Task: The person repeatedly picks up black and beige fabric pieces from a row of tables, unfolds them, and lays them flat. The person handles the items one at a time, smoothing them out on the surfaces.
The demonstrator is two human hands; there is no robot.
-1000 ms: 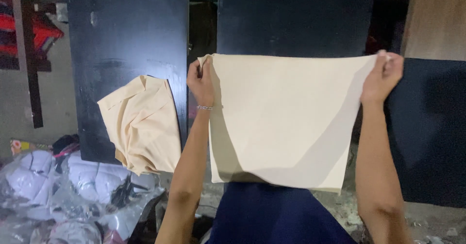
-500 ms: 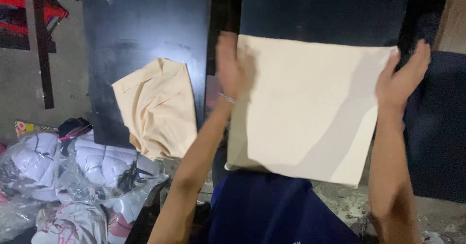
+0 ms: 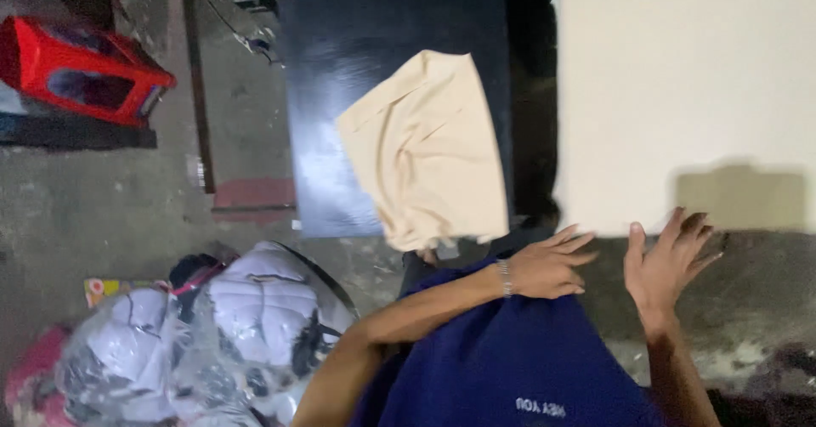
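Both hands hover empty with fingers spread, the left hand point(image 3: 552, 265) and right hand point(image 3: 667, 261) side by side just below the flat cream cloth point(image 3: 688, 96) on a dark board. A crumpled cream cloth point(image 3: 429, 151) overhangs the left black board point(image 3: 340, 96) (bagged garments point(image 3: 195, 333) and a red crate point(image 3: 81, 70) lie on the floor).

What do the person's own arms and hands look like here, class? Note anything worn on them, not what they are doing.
Both forearms are bare, with no sleeves reaching them. The left hand has a thin silver-coloured bracelet at the wrist. The right hand wears no bracelet or glove that shows. The fingers are spread; whether any rings are worn is too blurred to tell.
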